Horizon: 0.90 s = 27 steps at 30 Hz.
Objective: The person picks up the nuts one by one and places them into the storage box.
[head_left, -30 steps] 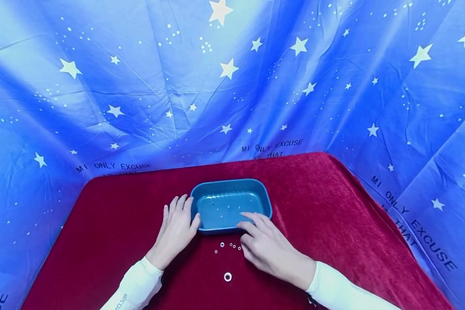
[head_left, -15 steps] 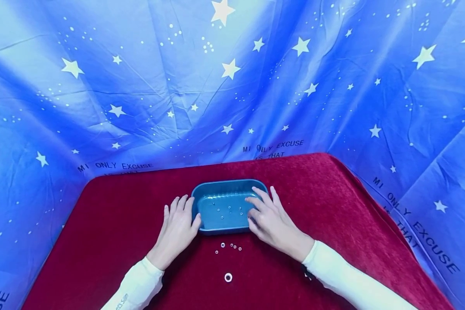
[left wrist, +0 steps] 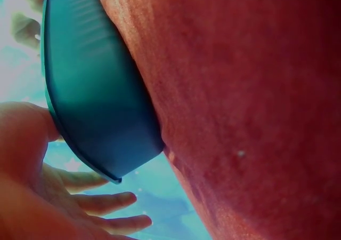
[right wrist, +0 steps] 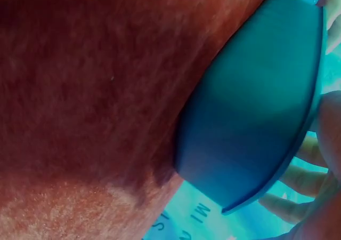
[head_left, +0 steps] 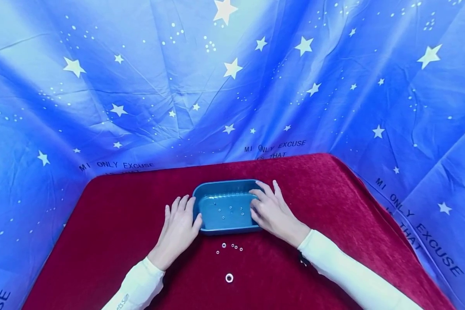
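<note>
"MI ONLY EXCUSE IS THAT" across blue starry backdrop, unclear lettering on left sleeve

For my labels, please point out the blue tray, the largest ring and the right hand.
Blue tray [head_left: 224, 188], head view: its inner far wall.
Largest ring [head_left: 226, 278], head view: left side of its band.
Right hand [head_left: 275, 215], head view: back of the hand.

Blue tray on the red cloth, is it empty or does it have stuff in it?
Not empty: the blue tray has several small pieces scattered on its floor, which is otherwise mostly bare.
</note>
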Motion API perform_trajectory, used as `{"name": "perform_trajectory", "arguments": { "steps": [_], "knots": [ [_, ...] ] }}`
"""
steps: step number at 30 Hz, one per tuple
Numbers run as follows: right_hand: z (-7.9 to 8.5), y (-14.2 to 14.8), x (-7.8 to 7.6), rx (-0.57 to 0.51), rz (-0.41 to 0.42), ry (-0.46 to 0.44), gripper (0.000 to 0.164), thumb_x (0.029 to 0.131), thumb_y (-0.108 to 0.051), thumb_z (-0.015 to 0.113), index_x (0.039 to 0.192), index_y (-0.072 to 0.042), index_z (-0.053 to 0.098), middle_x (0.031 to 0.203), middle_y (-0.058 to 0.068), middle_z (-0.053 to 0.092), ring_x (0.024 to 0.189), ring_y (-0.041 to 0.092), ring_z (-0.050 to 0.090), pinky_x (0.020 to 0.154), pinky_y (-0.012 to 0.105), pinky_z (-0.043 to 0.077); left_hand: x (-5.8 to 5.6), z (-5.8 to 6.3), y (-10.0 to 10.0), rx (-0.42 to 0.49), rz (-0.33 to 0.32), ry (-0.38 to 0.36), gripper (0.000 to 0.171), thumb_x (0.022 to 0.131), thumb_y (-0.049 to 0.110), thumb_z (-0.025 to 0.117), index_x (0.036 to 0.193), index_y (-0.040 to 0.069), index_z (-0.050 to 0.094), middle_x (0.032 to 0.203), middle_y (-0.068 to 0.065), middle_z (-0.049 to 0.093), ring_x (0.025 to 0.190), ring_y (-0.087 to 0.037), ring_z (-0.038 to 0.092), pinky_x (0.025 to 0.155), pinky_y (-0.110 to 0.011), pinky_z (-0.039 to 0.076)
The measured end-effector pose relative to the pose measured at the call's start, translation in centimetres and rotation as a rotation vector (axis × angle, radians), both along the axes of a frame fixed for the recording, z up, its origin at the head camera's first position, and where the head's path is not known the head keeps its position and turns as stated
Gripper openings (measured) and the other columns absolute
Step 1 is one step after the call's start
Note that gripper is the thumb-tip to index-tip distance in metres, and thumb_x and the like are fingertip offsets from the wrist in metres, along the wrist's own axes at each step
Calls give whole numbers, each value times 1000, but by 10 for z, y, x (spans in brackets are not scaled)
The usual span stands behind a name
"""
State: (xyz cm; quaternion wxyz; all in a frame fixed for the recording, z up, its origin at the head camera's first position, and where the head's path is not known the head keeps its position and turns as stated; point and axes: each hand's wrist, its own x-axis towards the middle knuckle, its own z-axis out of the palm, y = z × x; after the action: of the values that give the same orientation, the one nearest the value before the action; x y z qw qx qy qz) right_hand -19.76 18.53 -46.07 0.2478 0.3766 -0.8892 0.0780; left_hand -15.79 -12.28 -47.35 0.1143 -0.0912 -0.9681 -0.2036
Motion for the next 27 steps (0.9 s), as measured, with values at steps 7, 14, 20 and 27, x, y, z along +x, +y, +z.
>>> {"name": "perform_trajectory", "arguments": {
  "steps": [7, 14, 20, 27],
  "knots": [
    [-3, -1, -11, -4, -26, -18, 5, 92, -10, 80, 88, -7, 80, 117, 16, 76, 132, 48, 62, 112, 83, 37, -1, 0, 1, 5, 1, -8, 62, 104, 27, 69, 156, -5, 55, 160, -30, 52, 152, -53, 43, 122, -82, 26],
    [-1, -4, -17, 27, -38, -60, 4, 93, -11, 81, 89, -8, 81, 111, 13, 77, 125, 42, 64, 110, 79, 42, -1, -1, 0, 2, 4, -8, 63, 104, 27, 70, 156, -4, 55, 161, -29, 52, 152, -53, 43, 122, -82, 25],
    [1, -7, -24, 70, -39, -84, 4, 90, -13, 83, 87, -11, 81, 105, 10, 77, 117, 37, 65, 108, 76, 44, -1, -1, 0, -10, 2, 3, 63, 104, 28, 70, 156, -4, 55, 160, -29, 52, 151, -54, 44, 121, -84, 23],
    [-1, -13, -31, 131, -46, -105, 5, 86, -13, 84, 83, -15, 83, 93, 10, 76, 105, 35, 66, 105, 80, 44, -1, -1, 0, -12, 1, 4, 63, 104, 28, 70, 156, -4, 55, 160, -29, 52, 151, -54, 44, 121, -85, 21]
  ]
}}
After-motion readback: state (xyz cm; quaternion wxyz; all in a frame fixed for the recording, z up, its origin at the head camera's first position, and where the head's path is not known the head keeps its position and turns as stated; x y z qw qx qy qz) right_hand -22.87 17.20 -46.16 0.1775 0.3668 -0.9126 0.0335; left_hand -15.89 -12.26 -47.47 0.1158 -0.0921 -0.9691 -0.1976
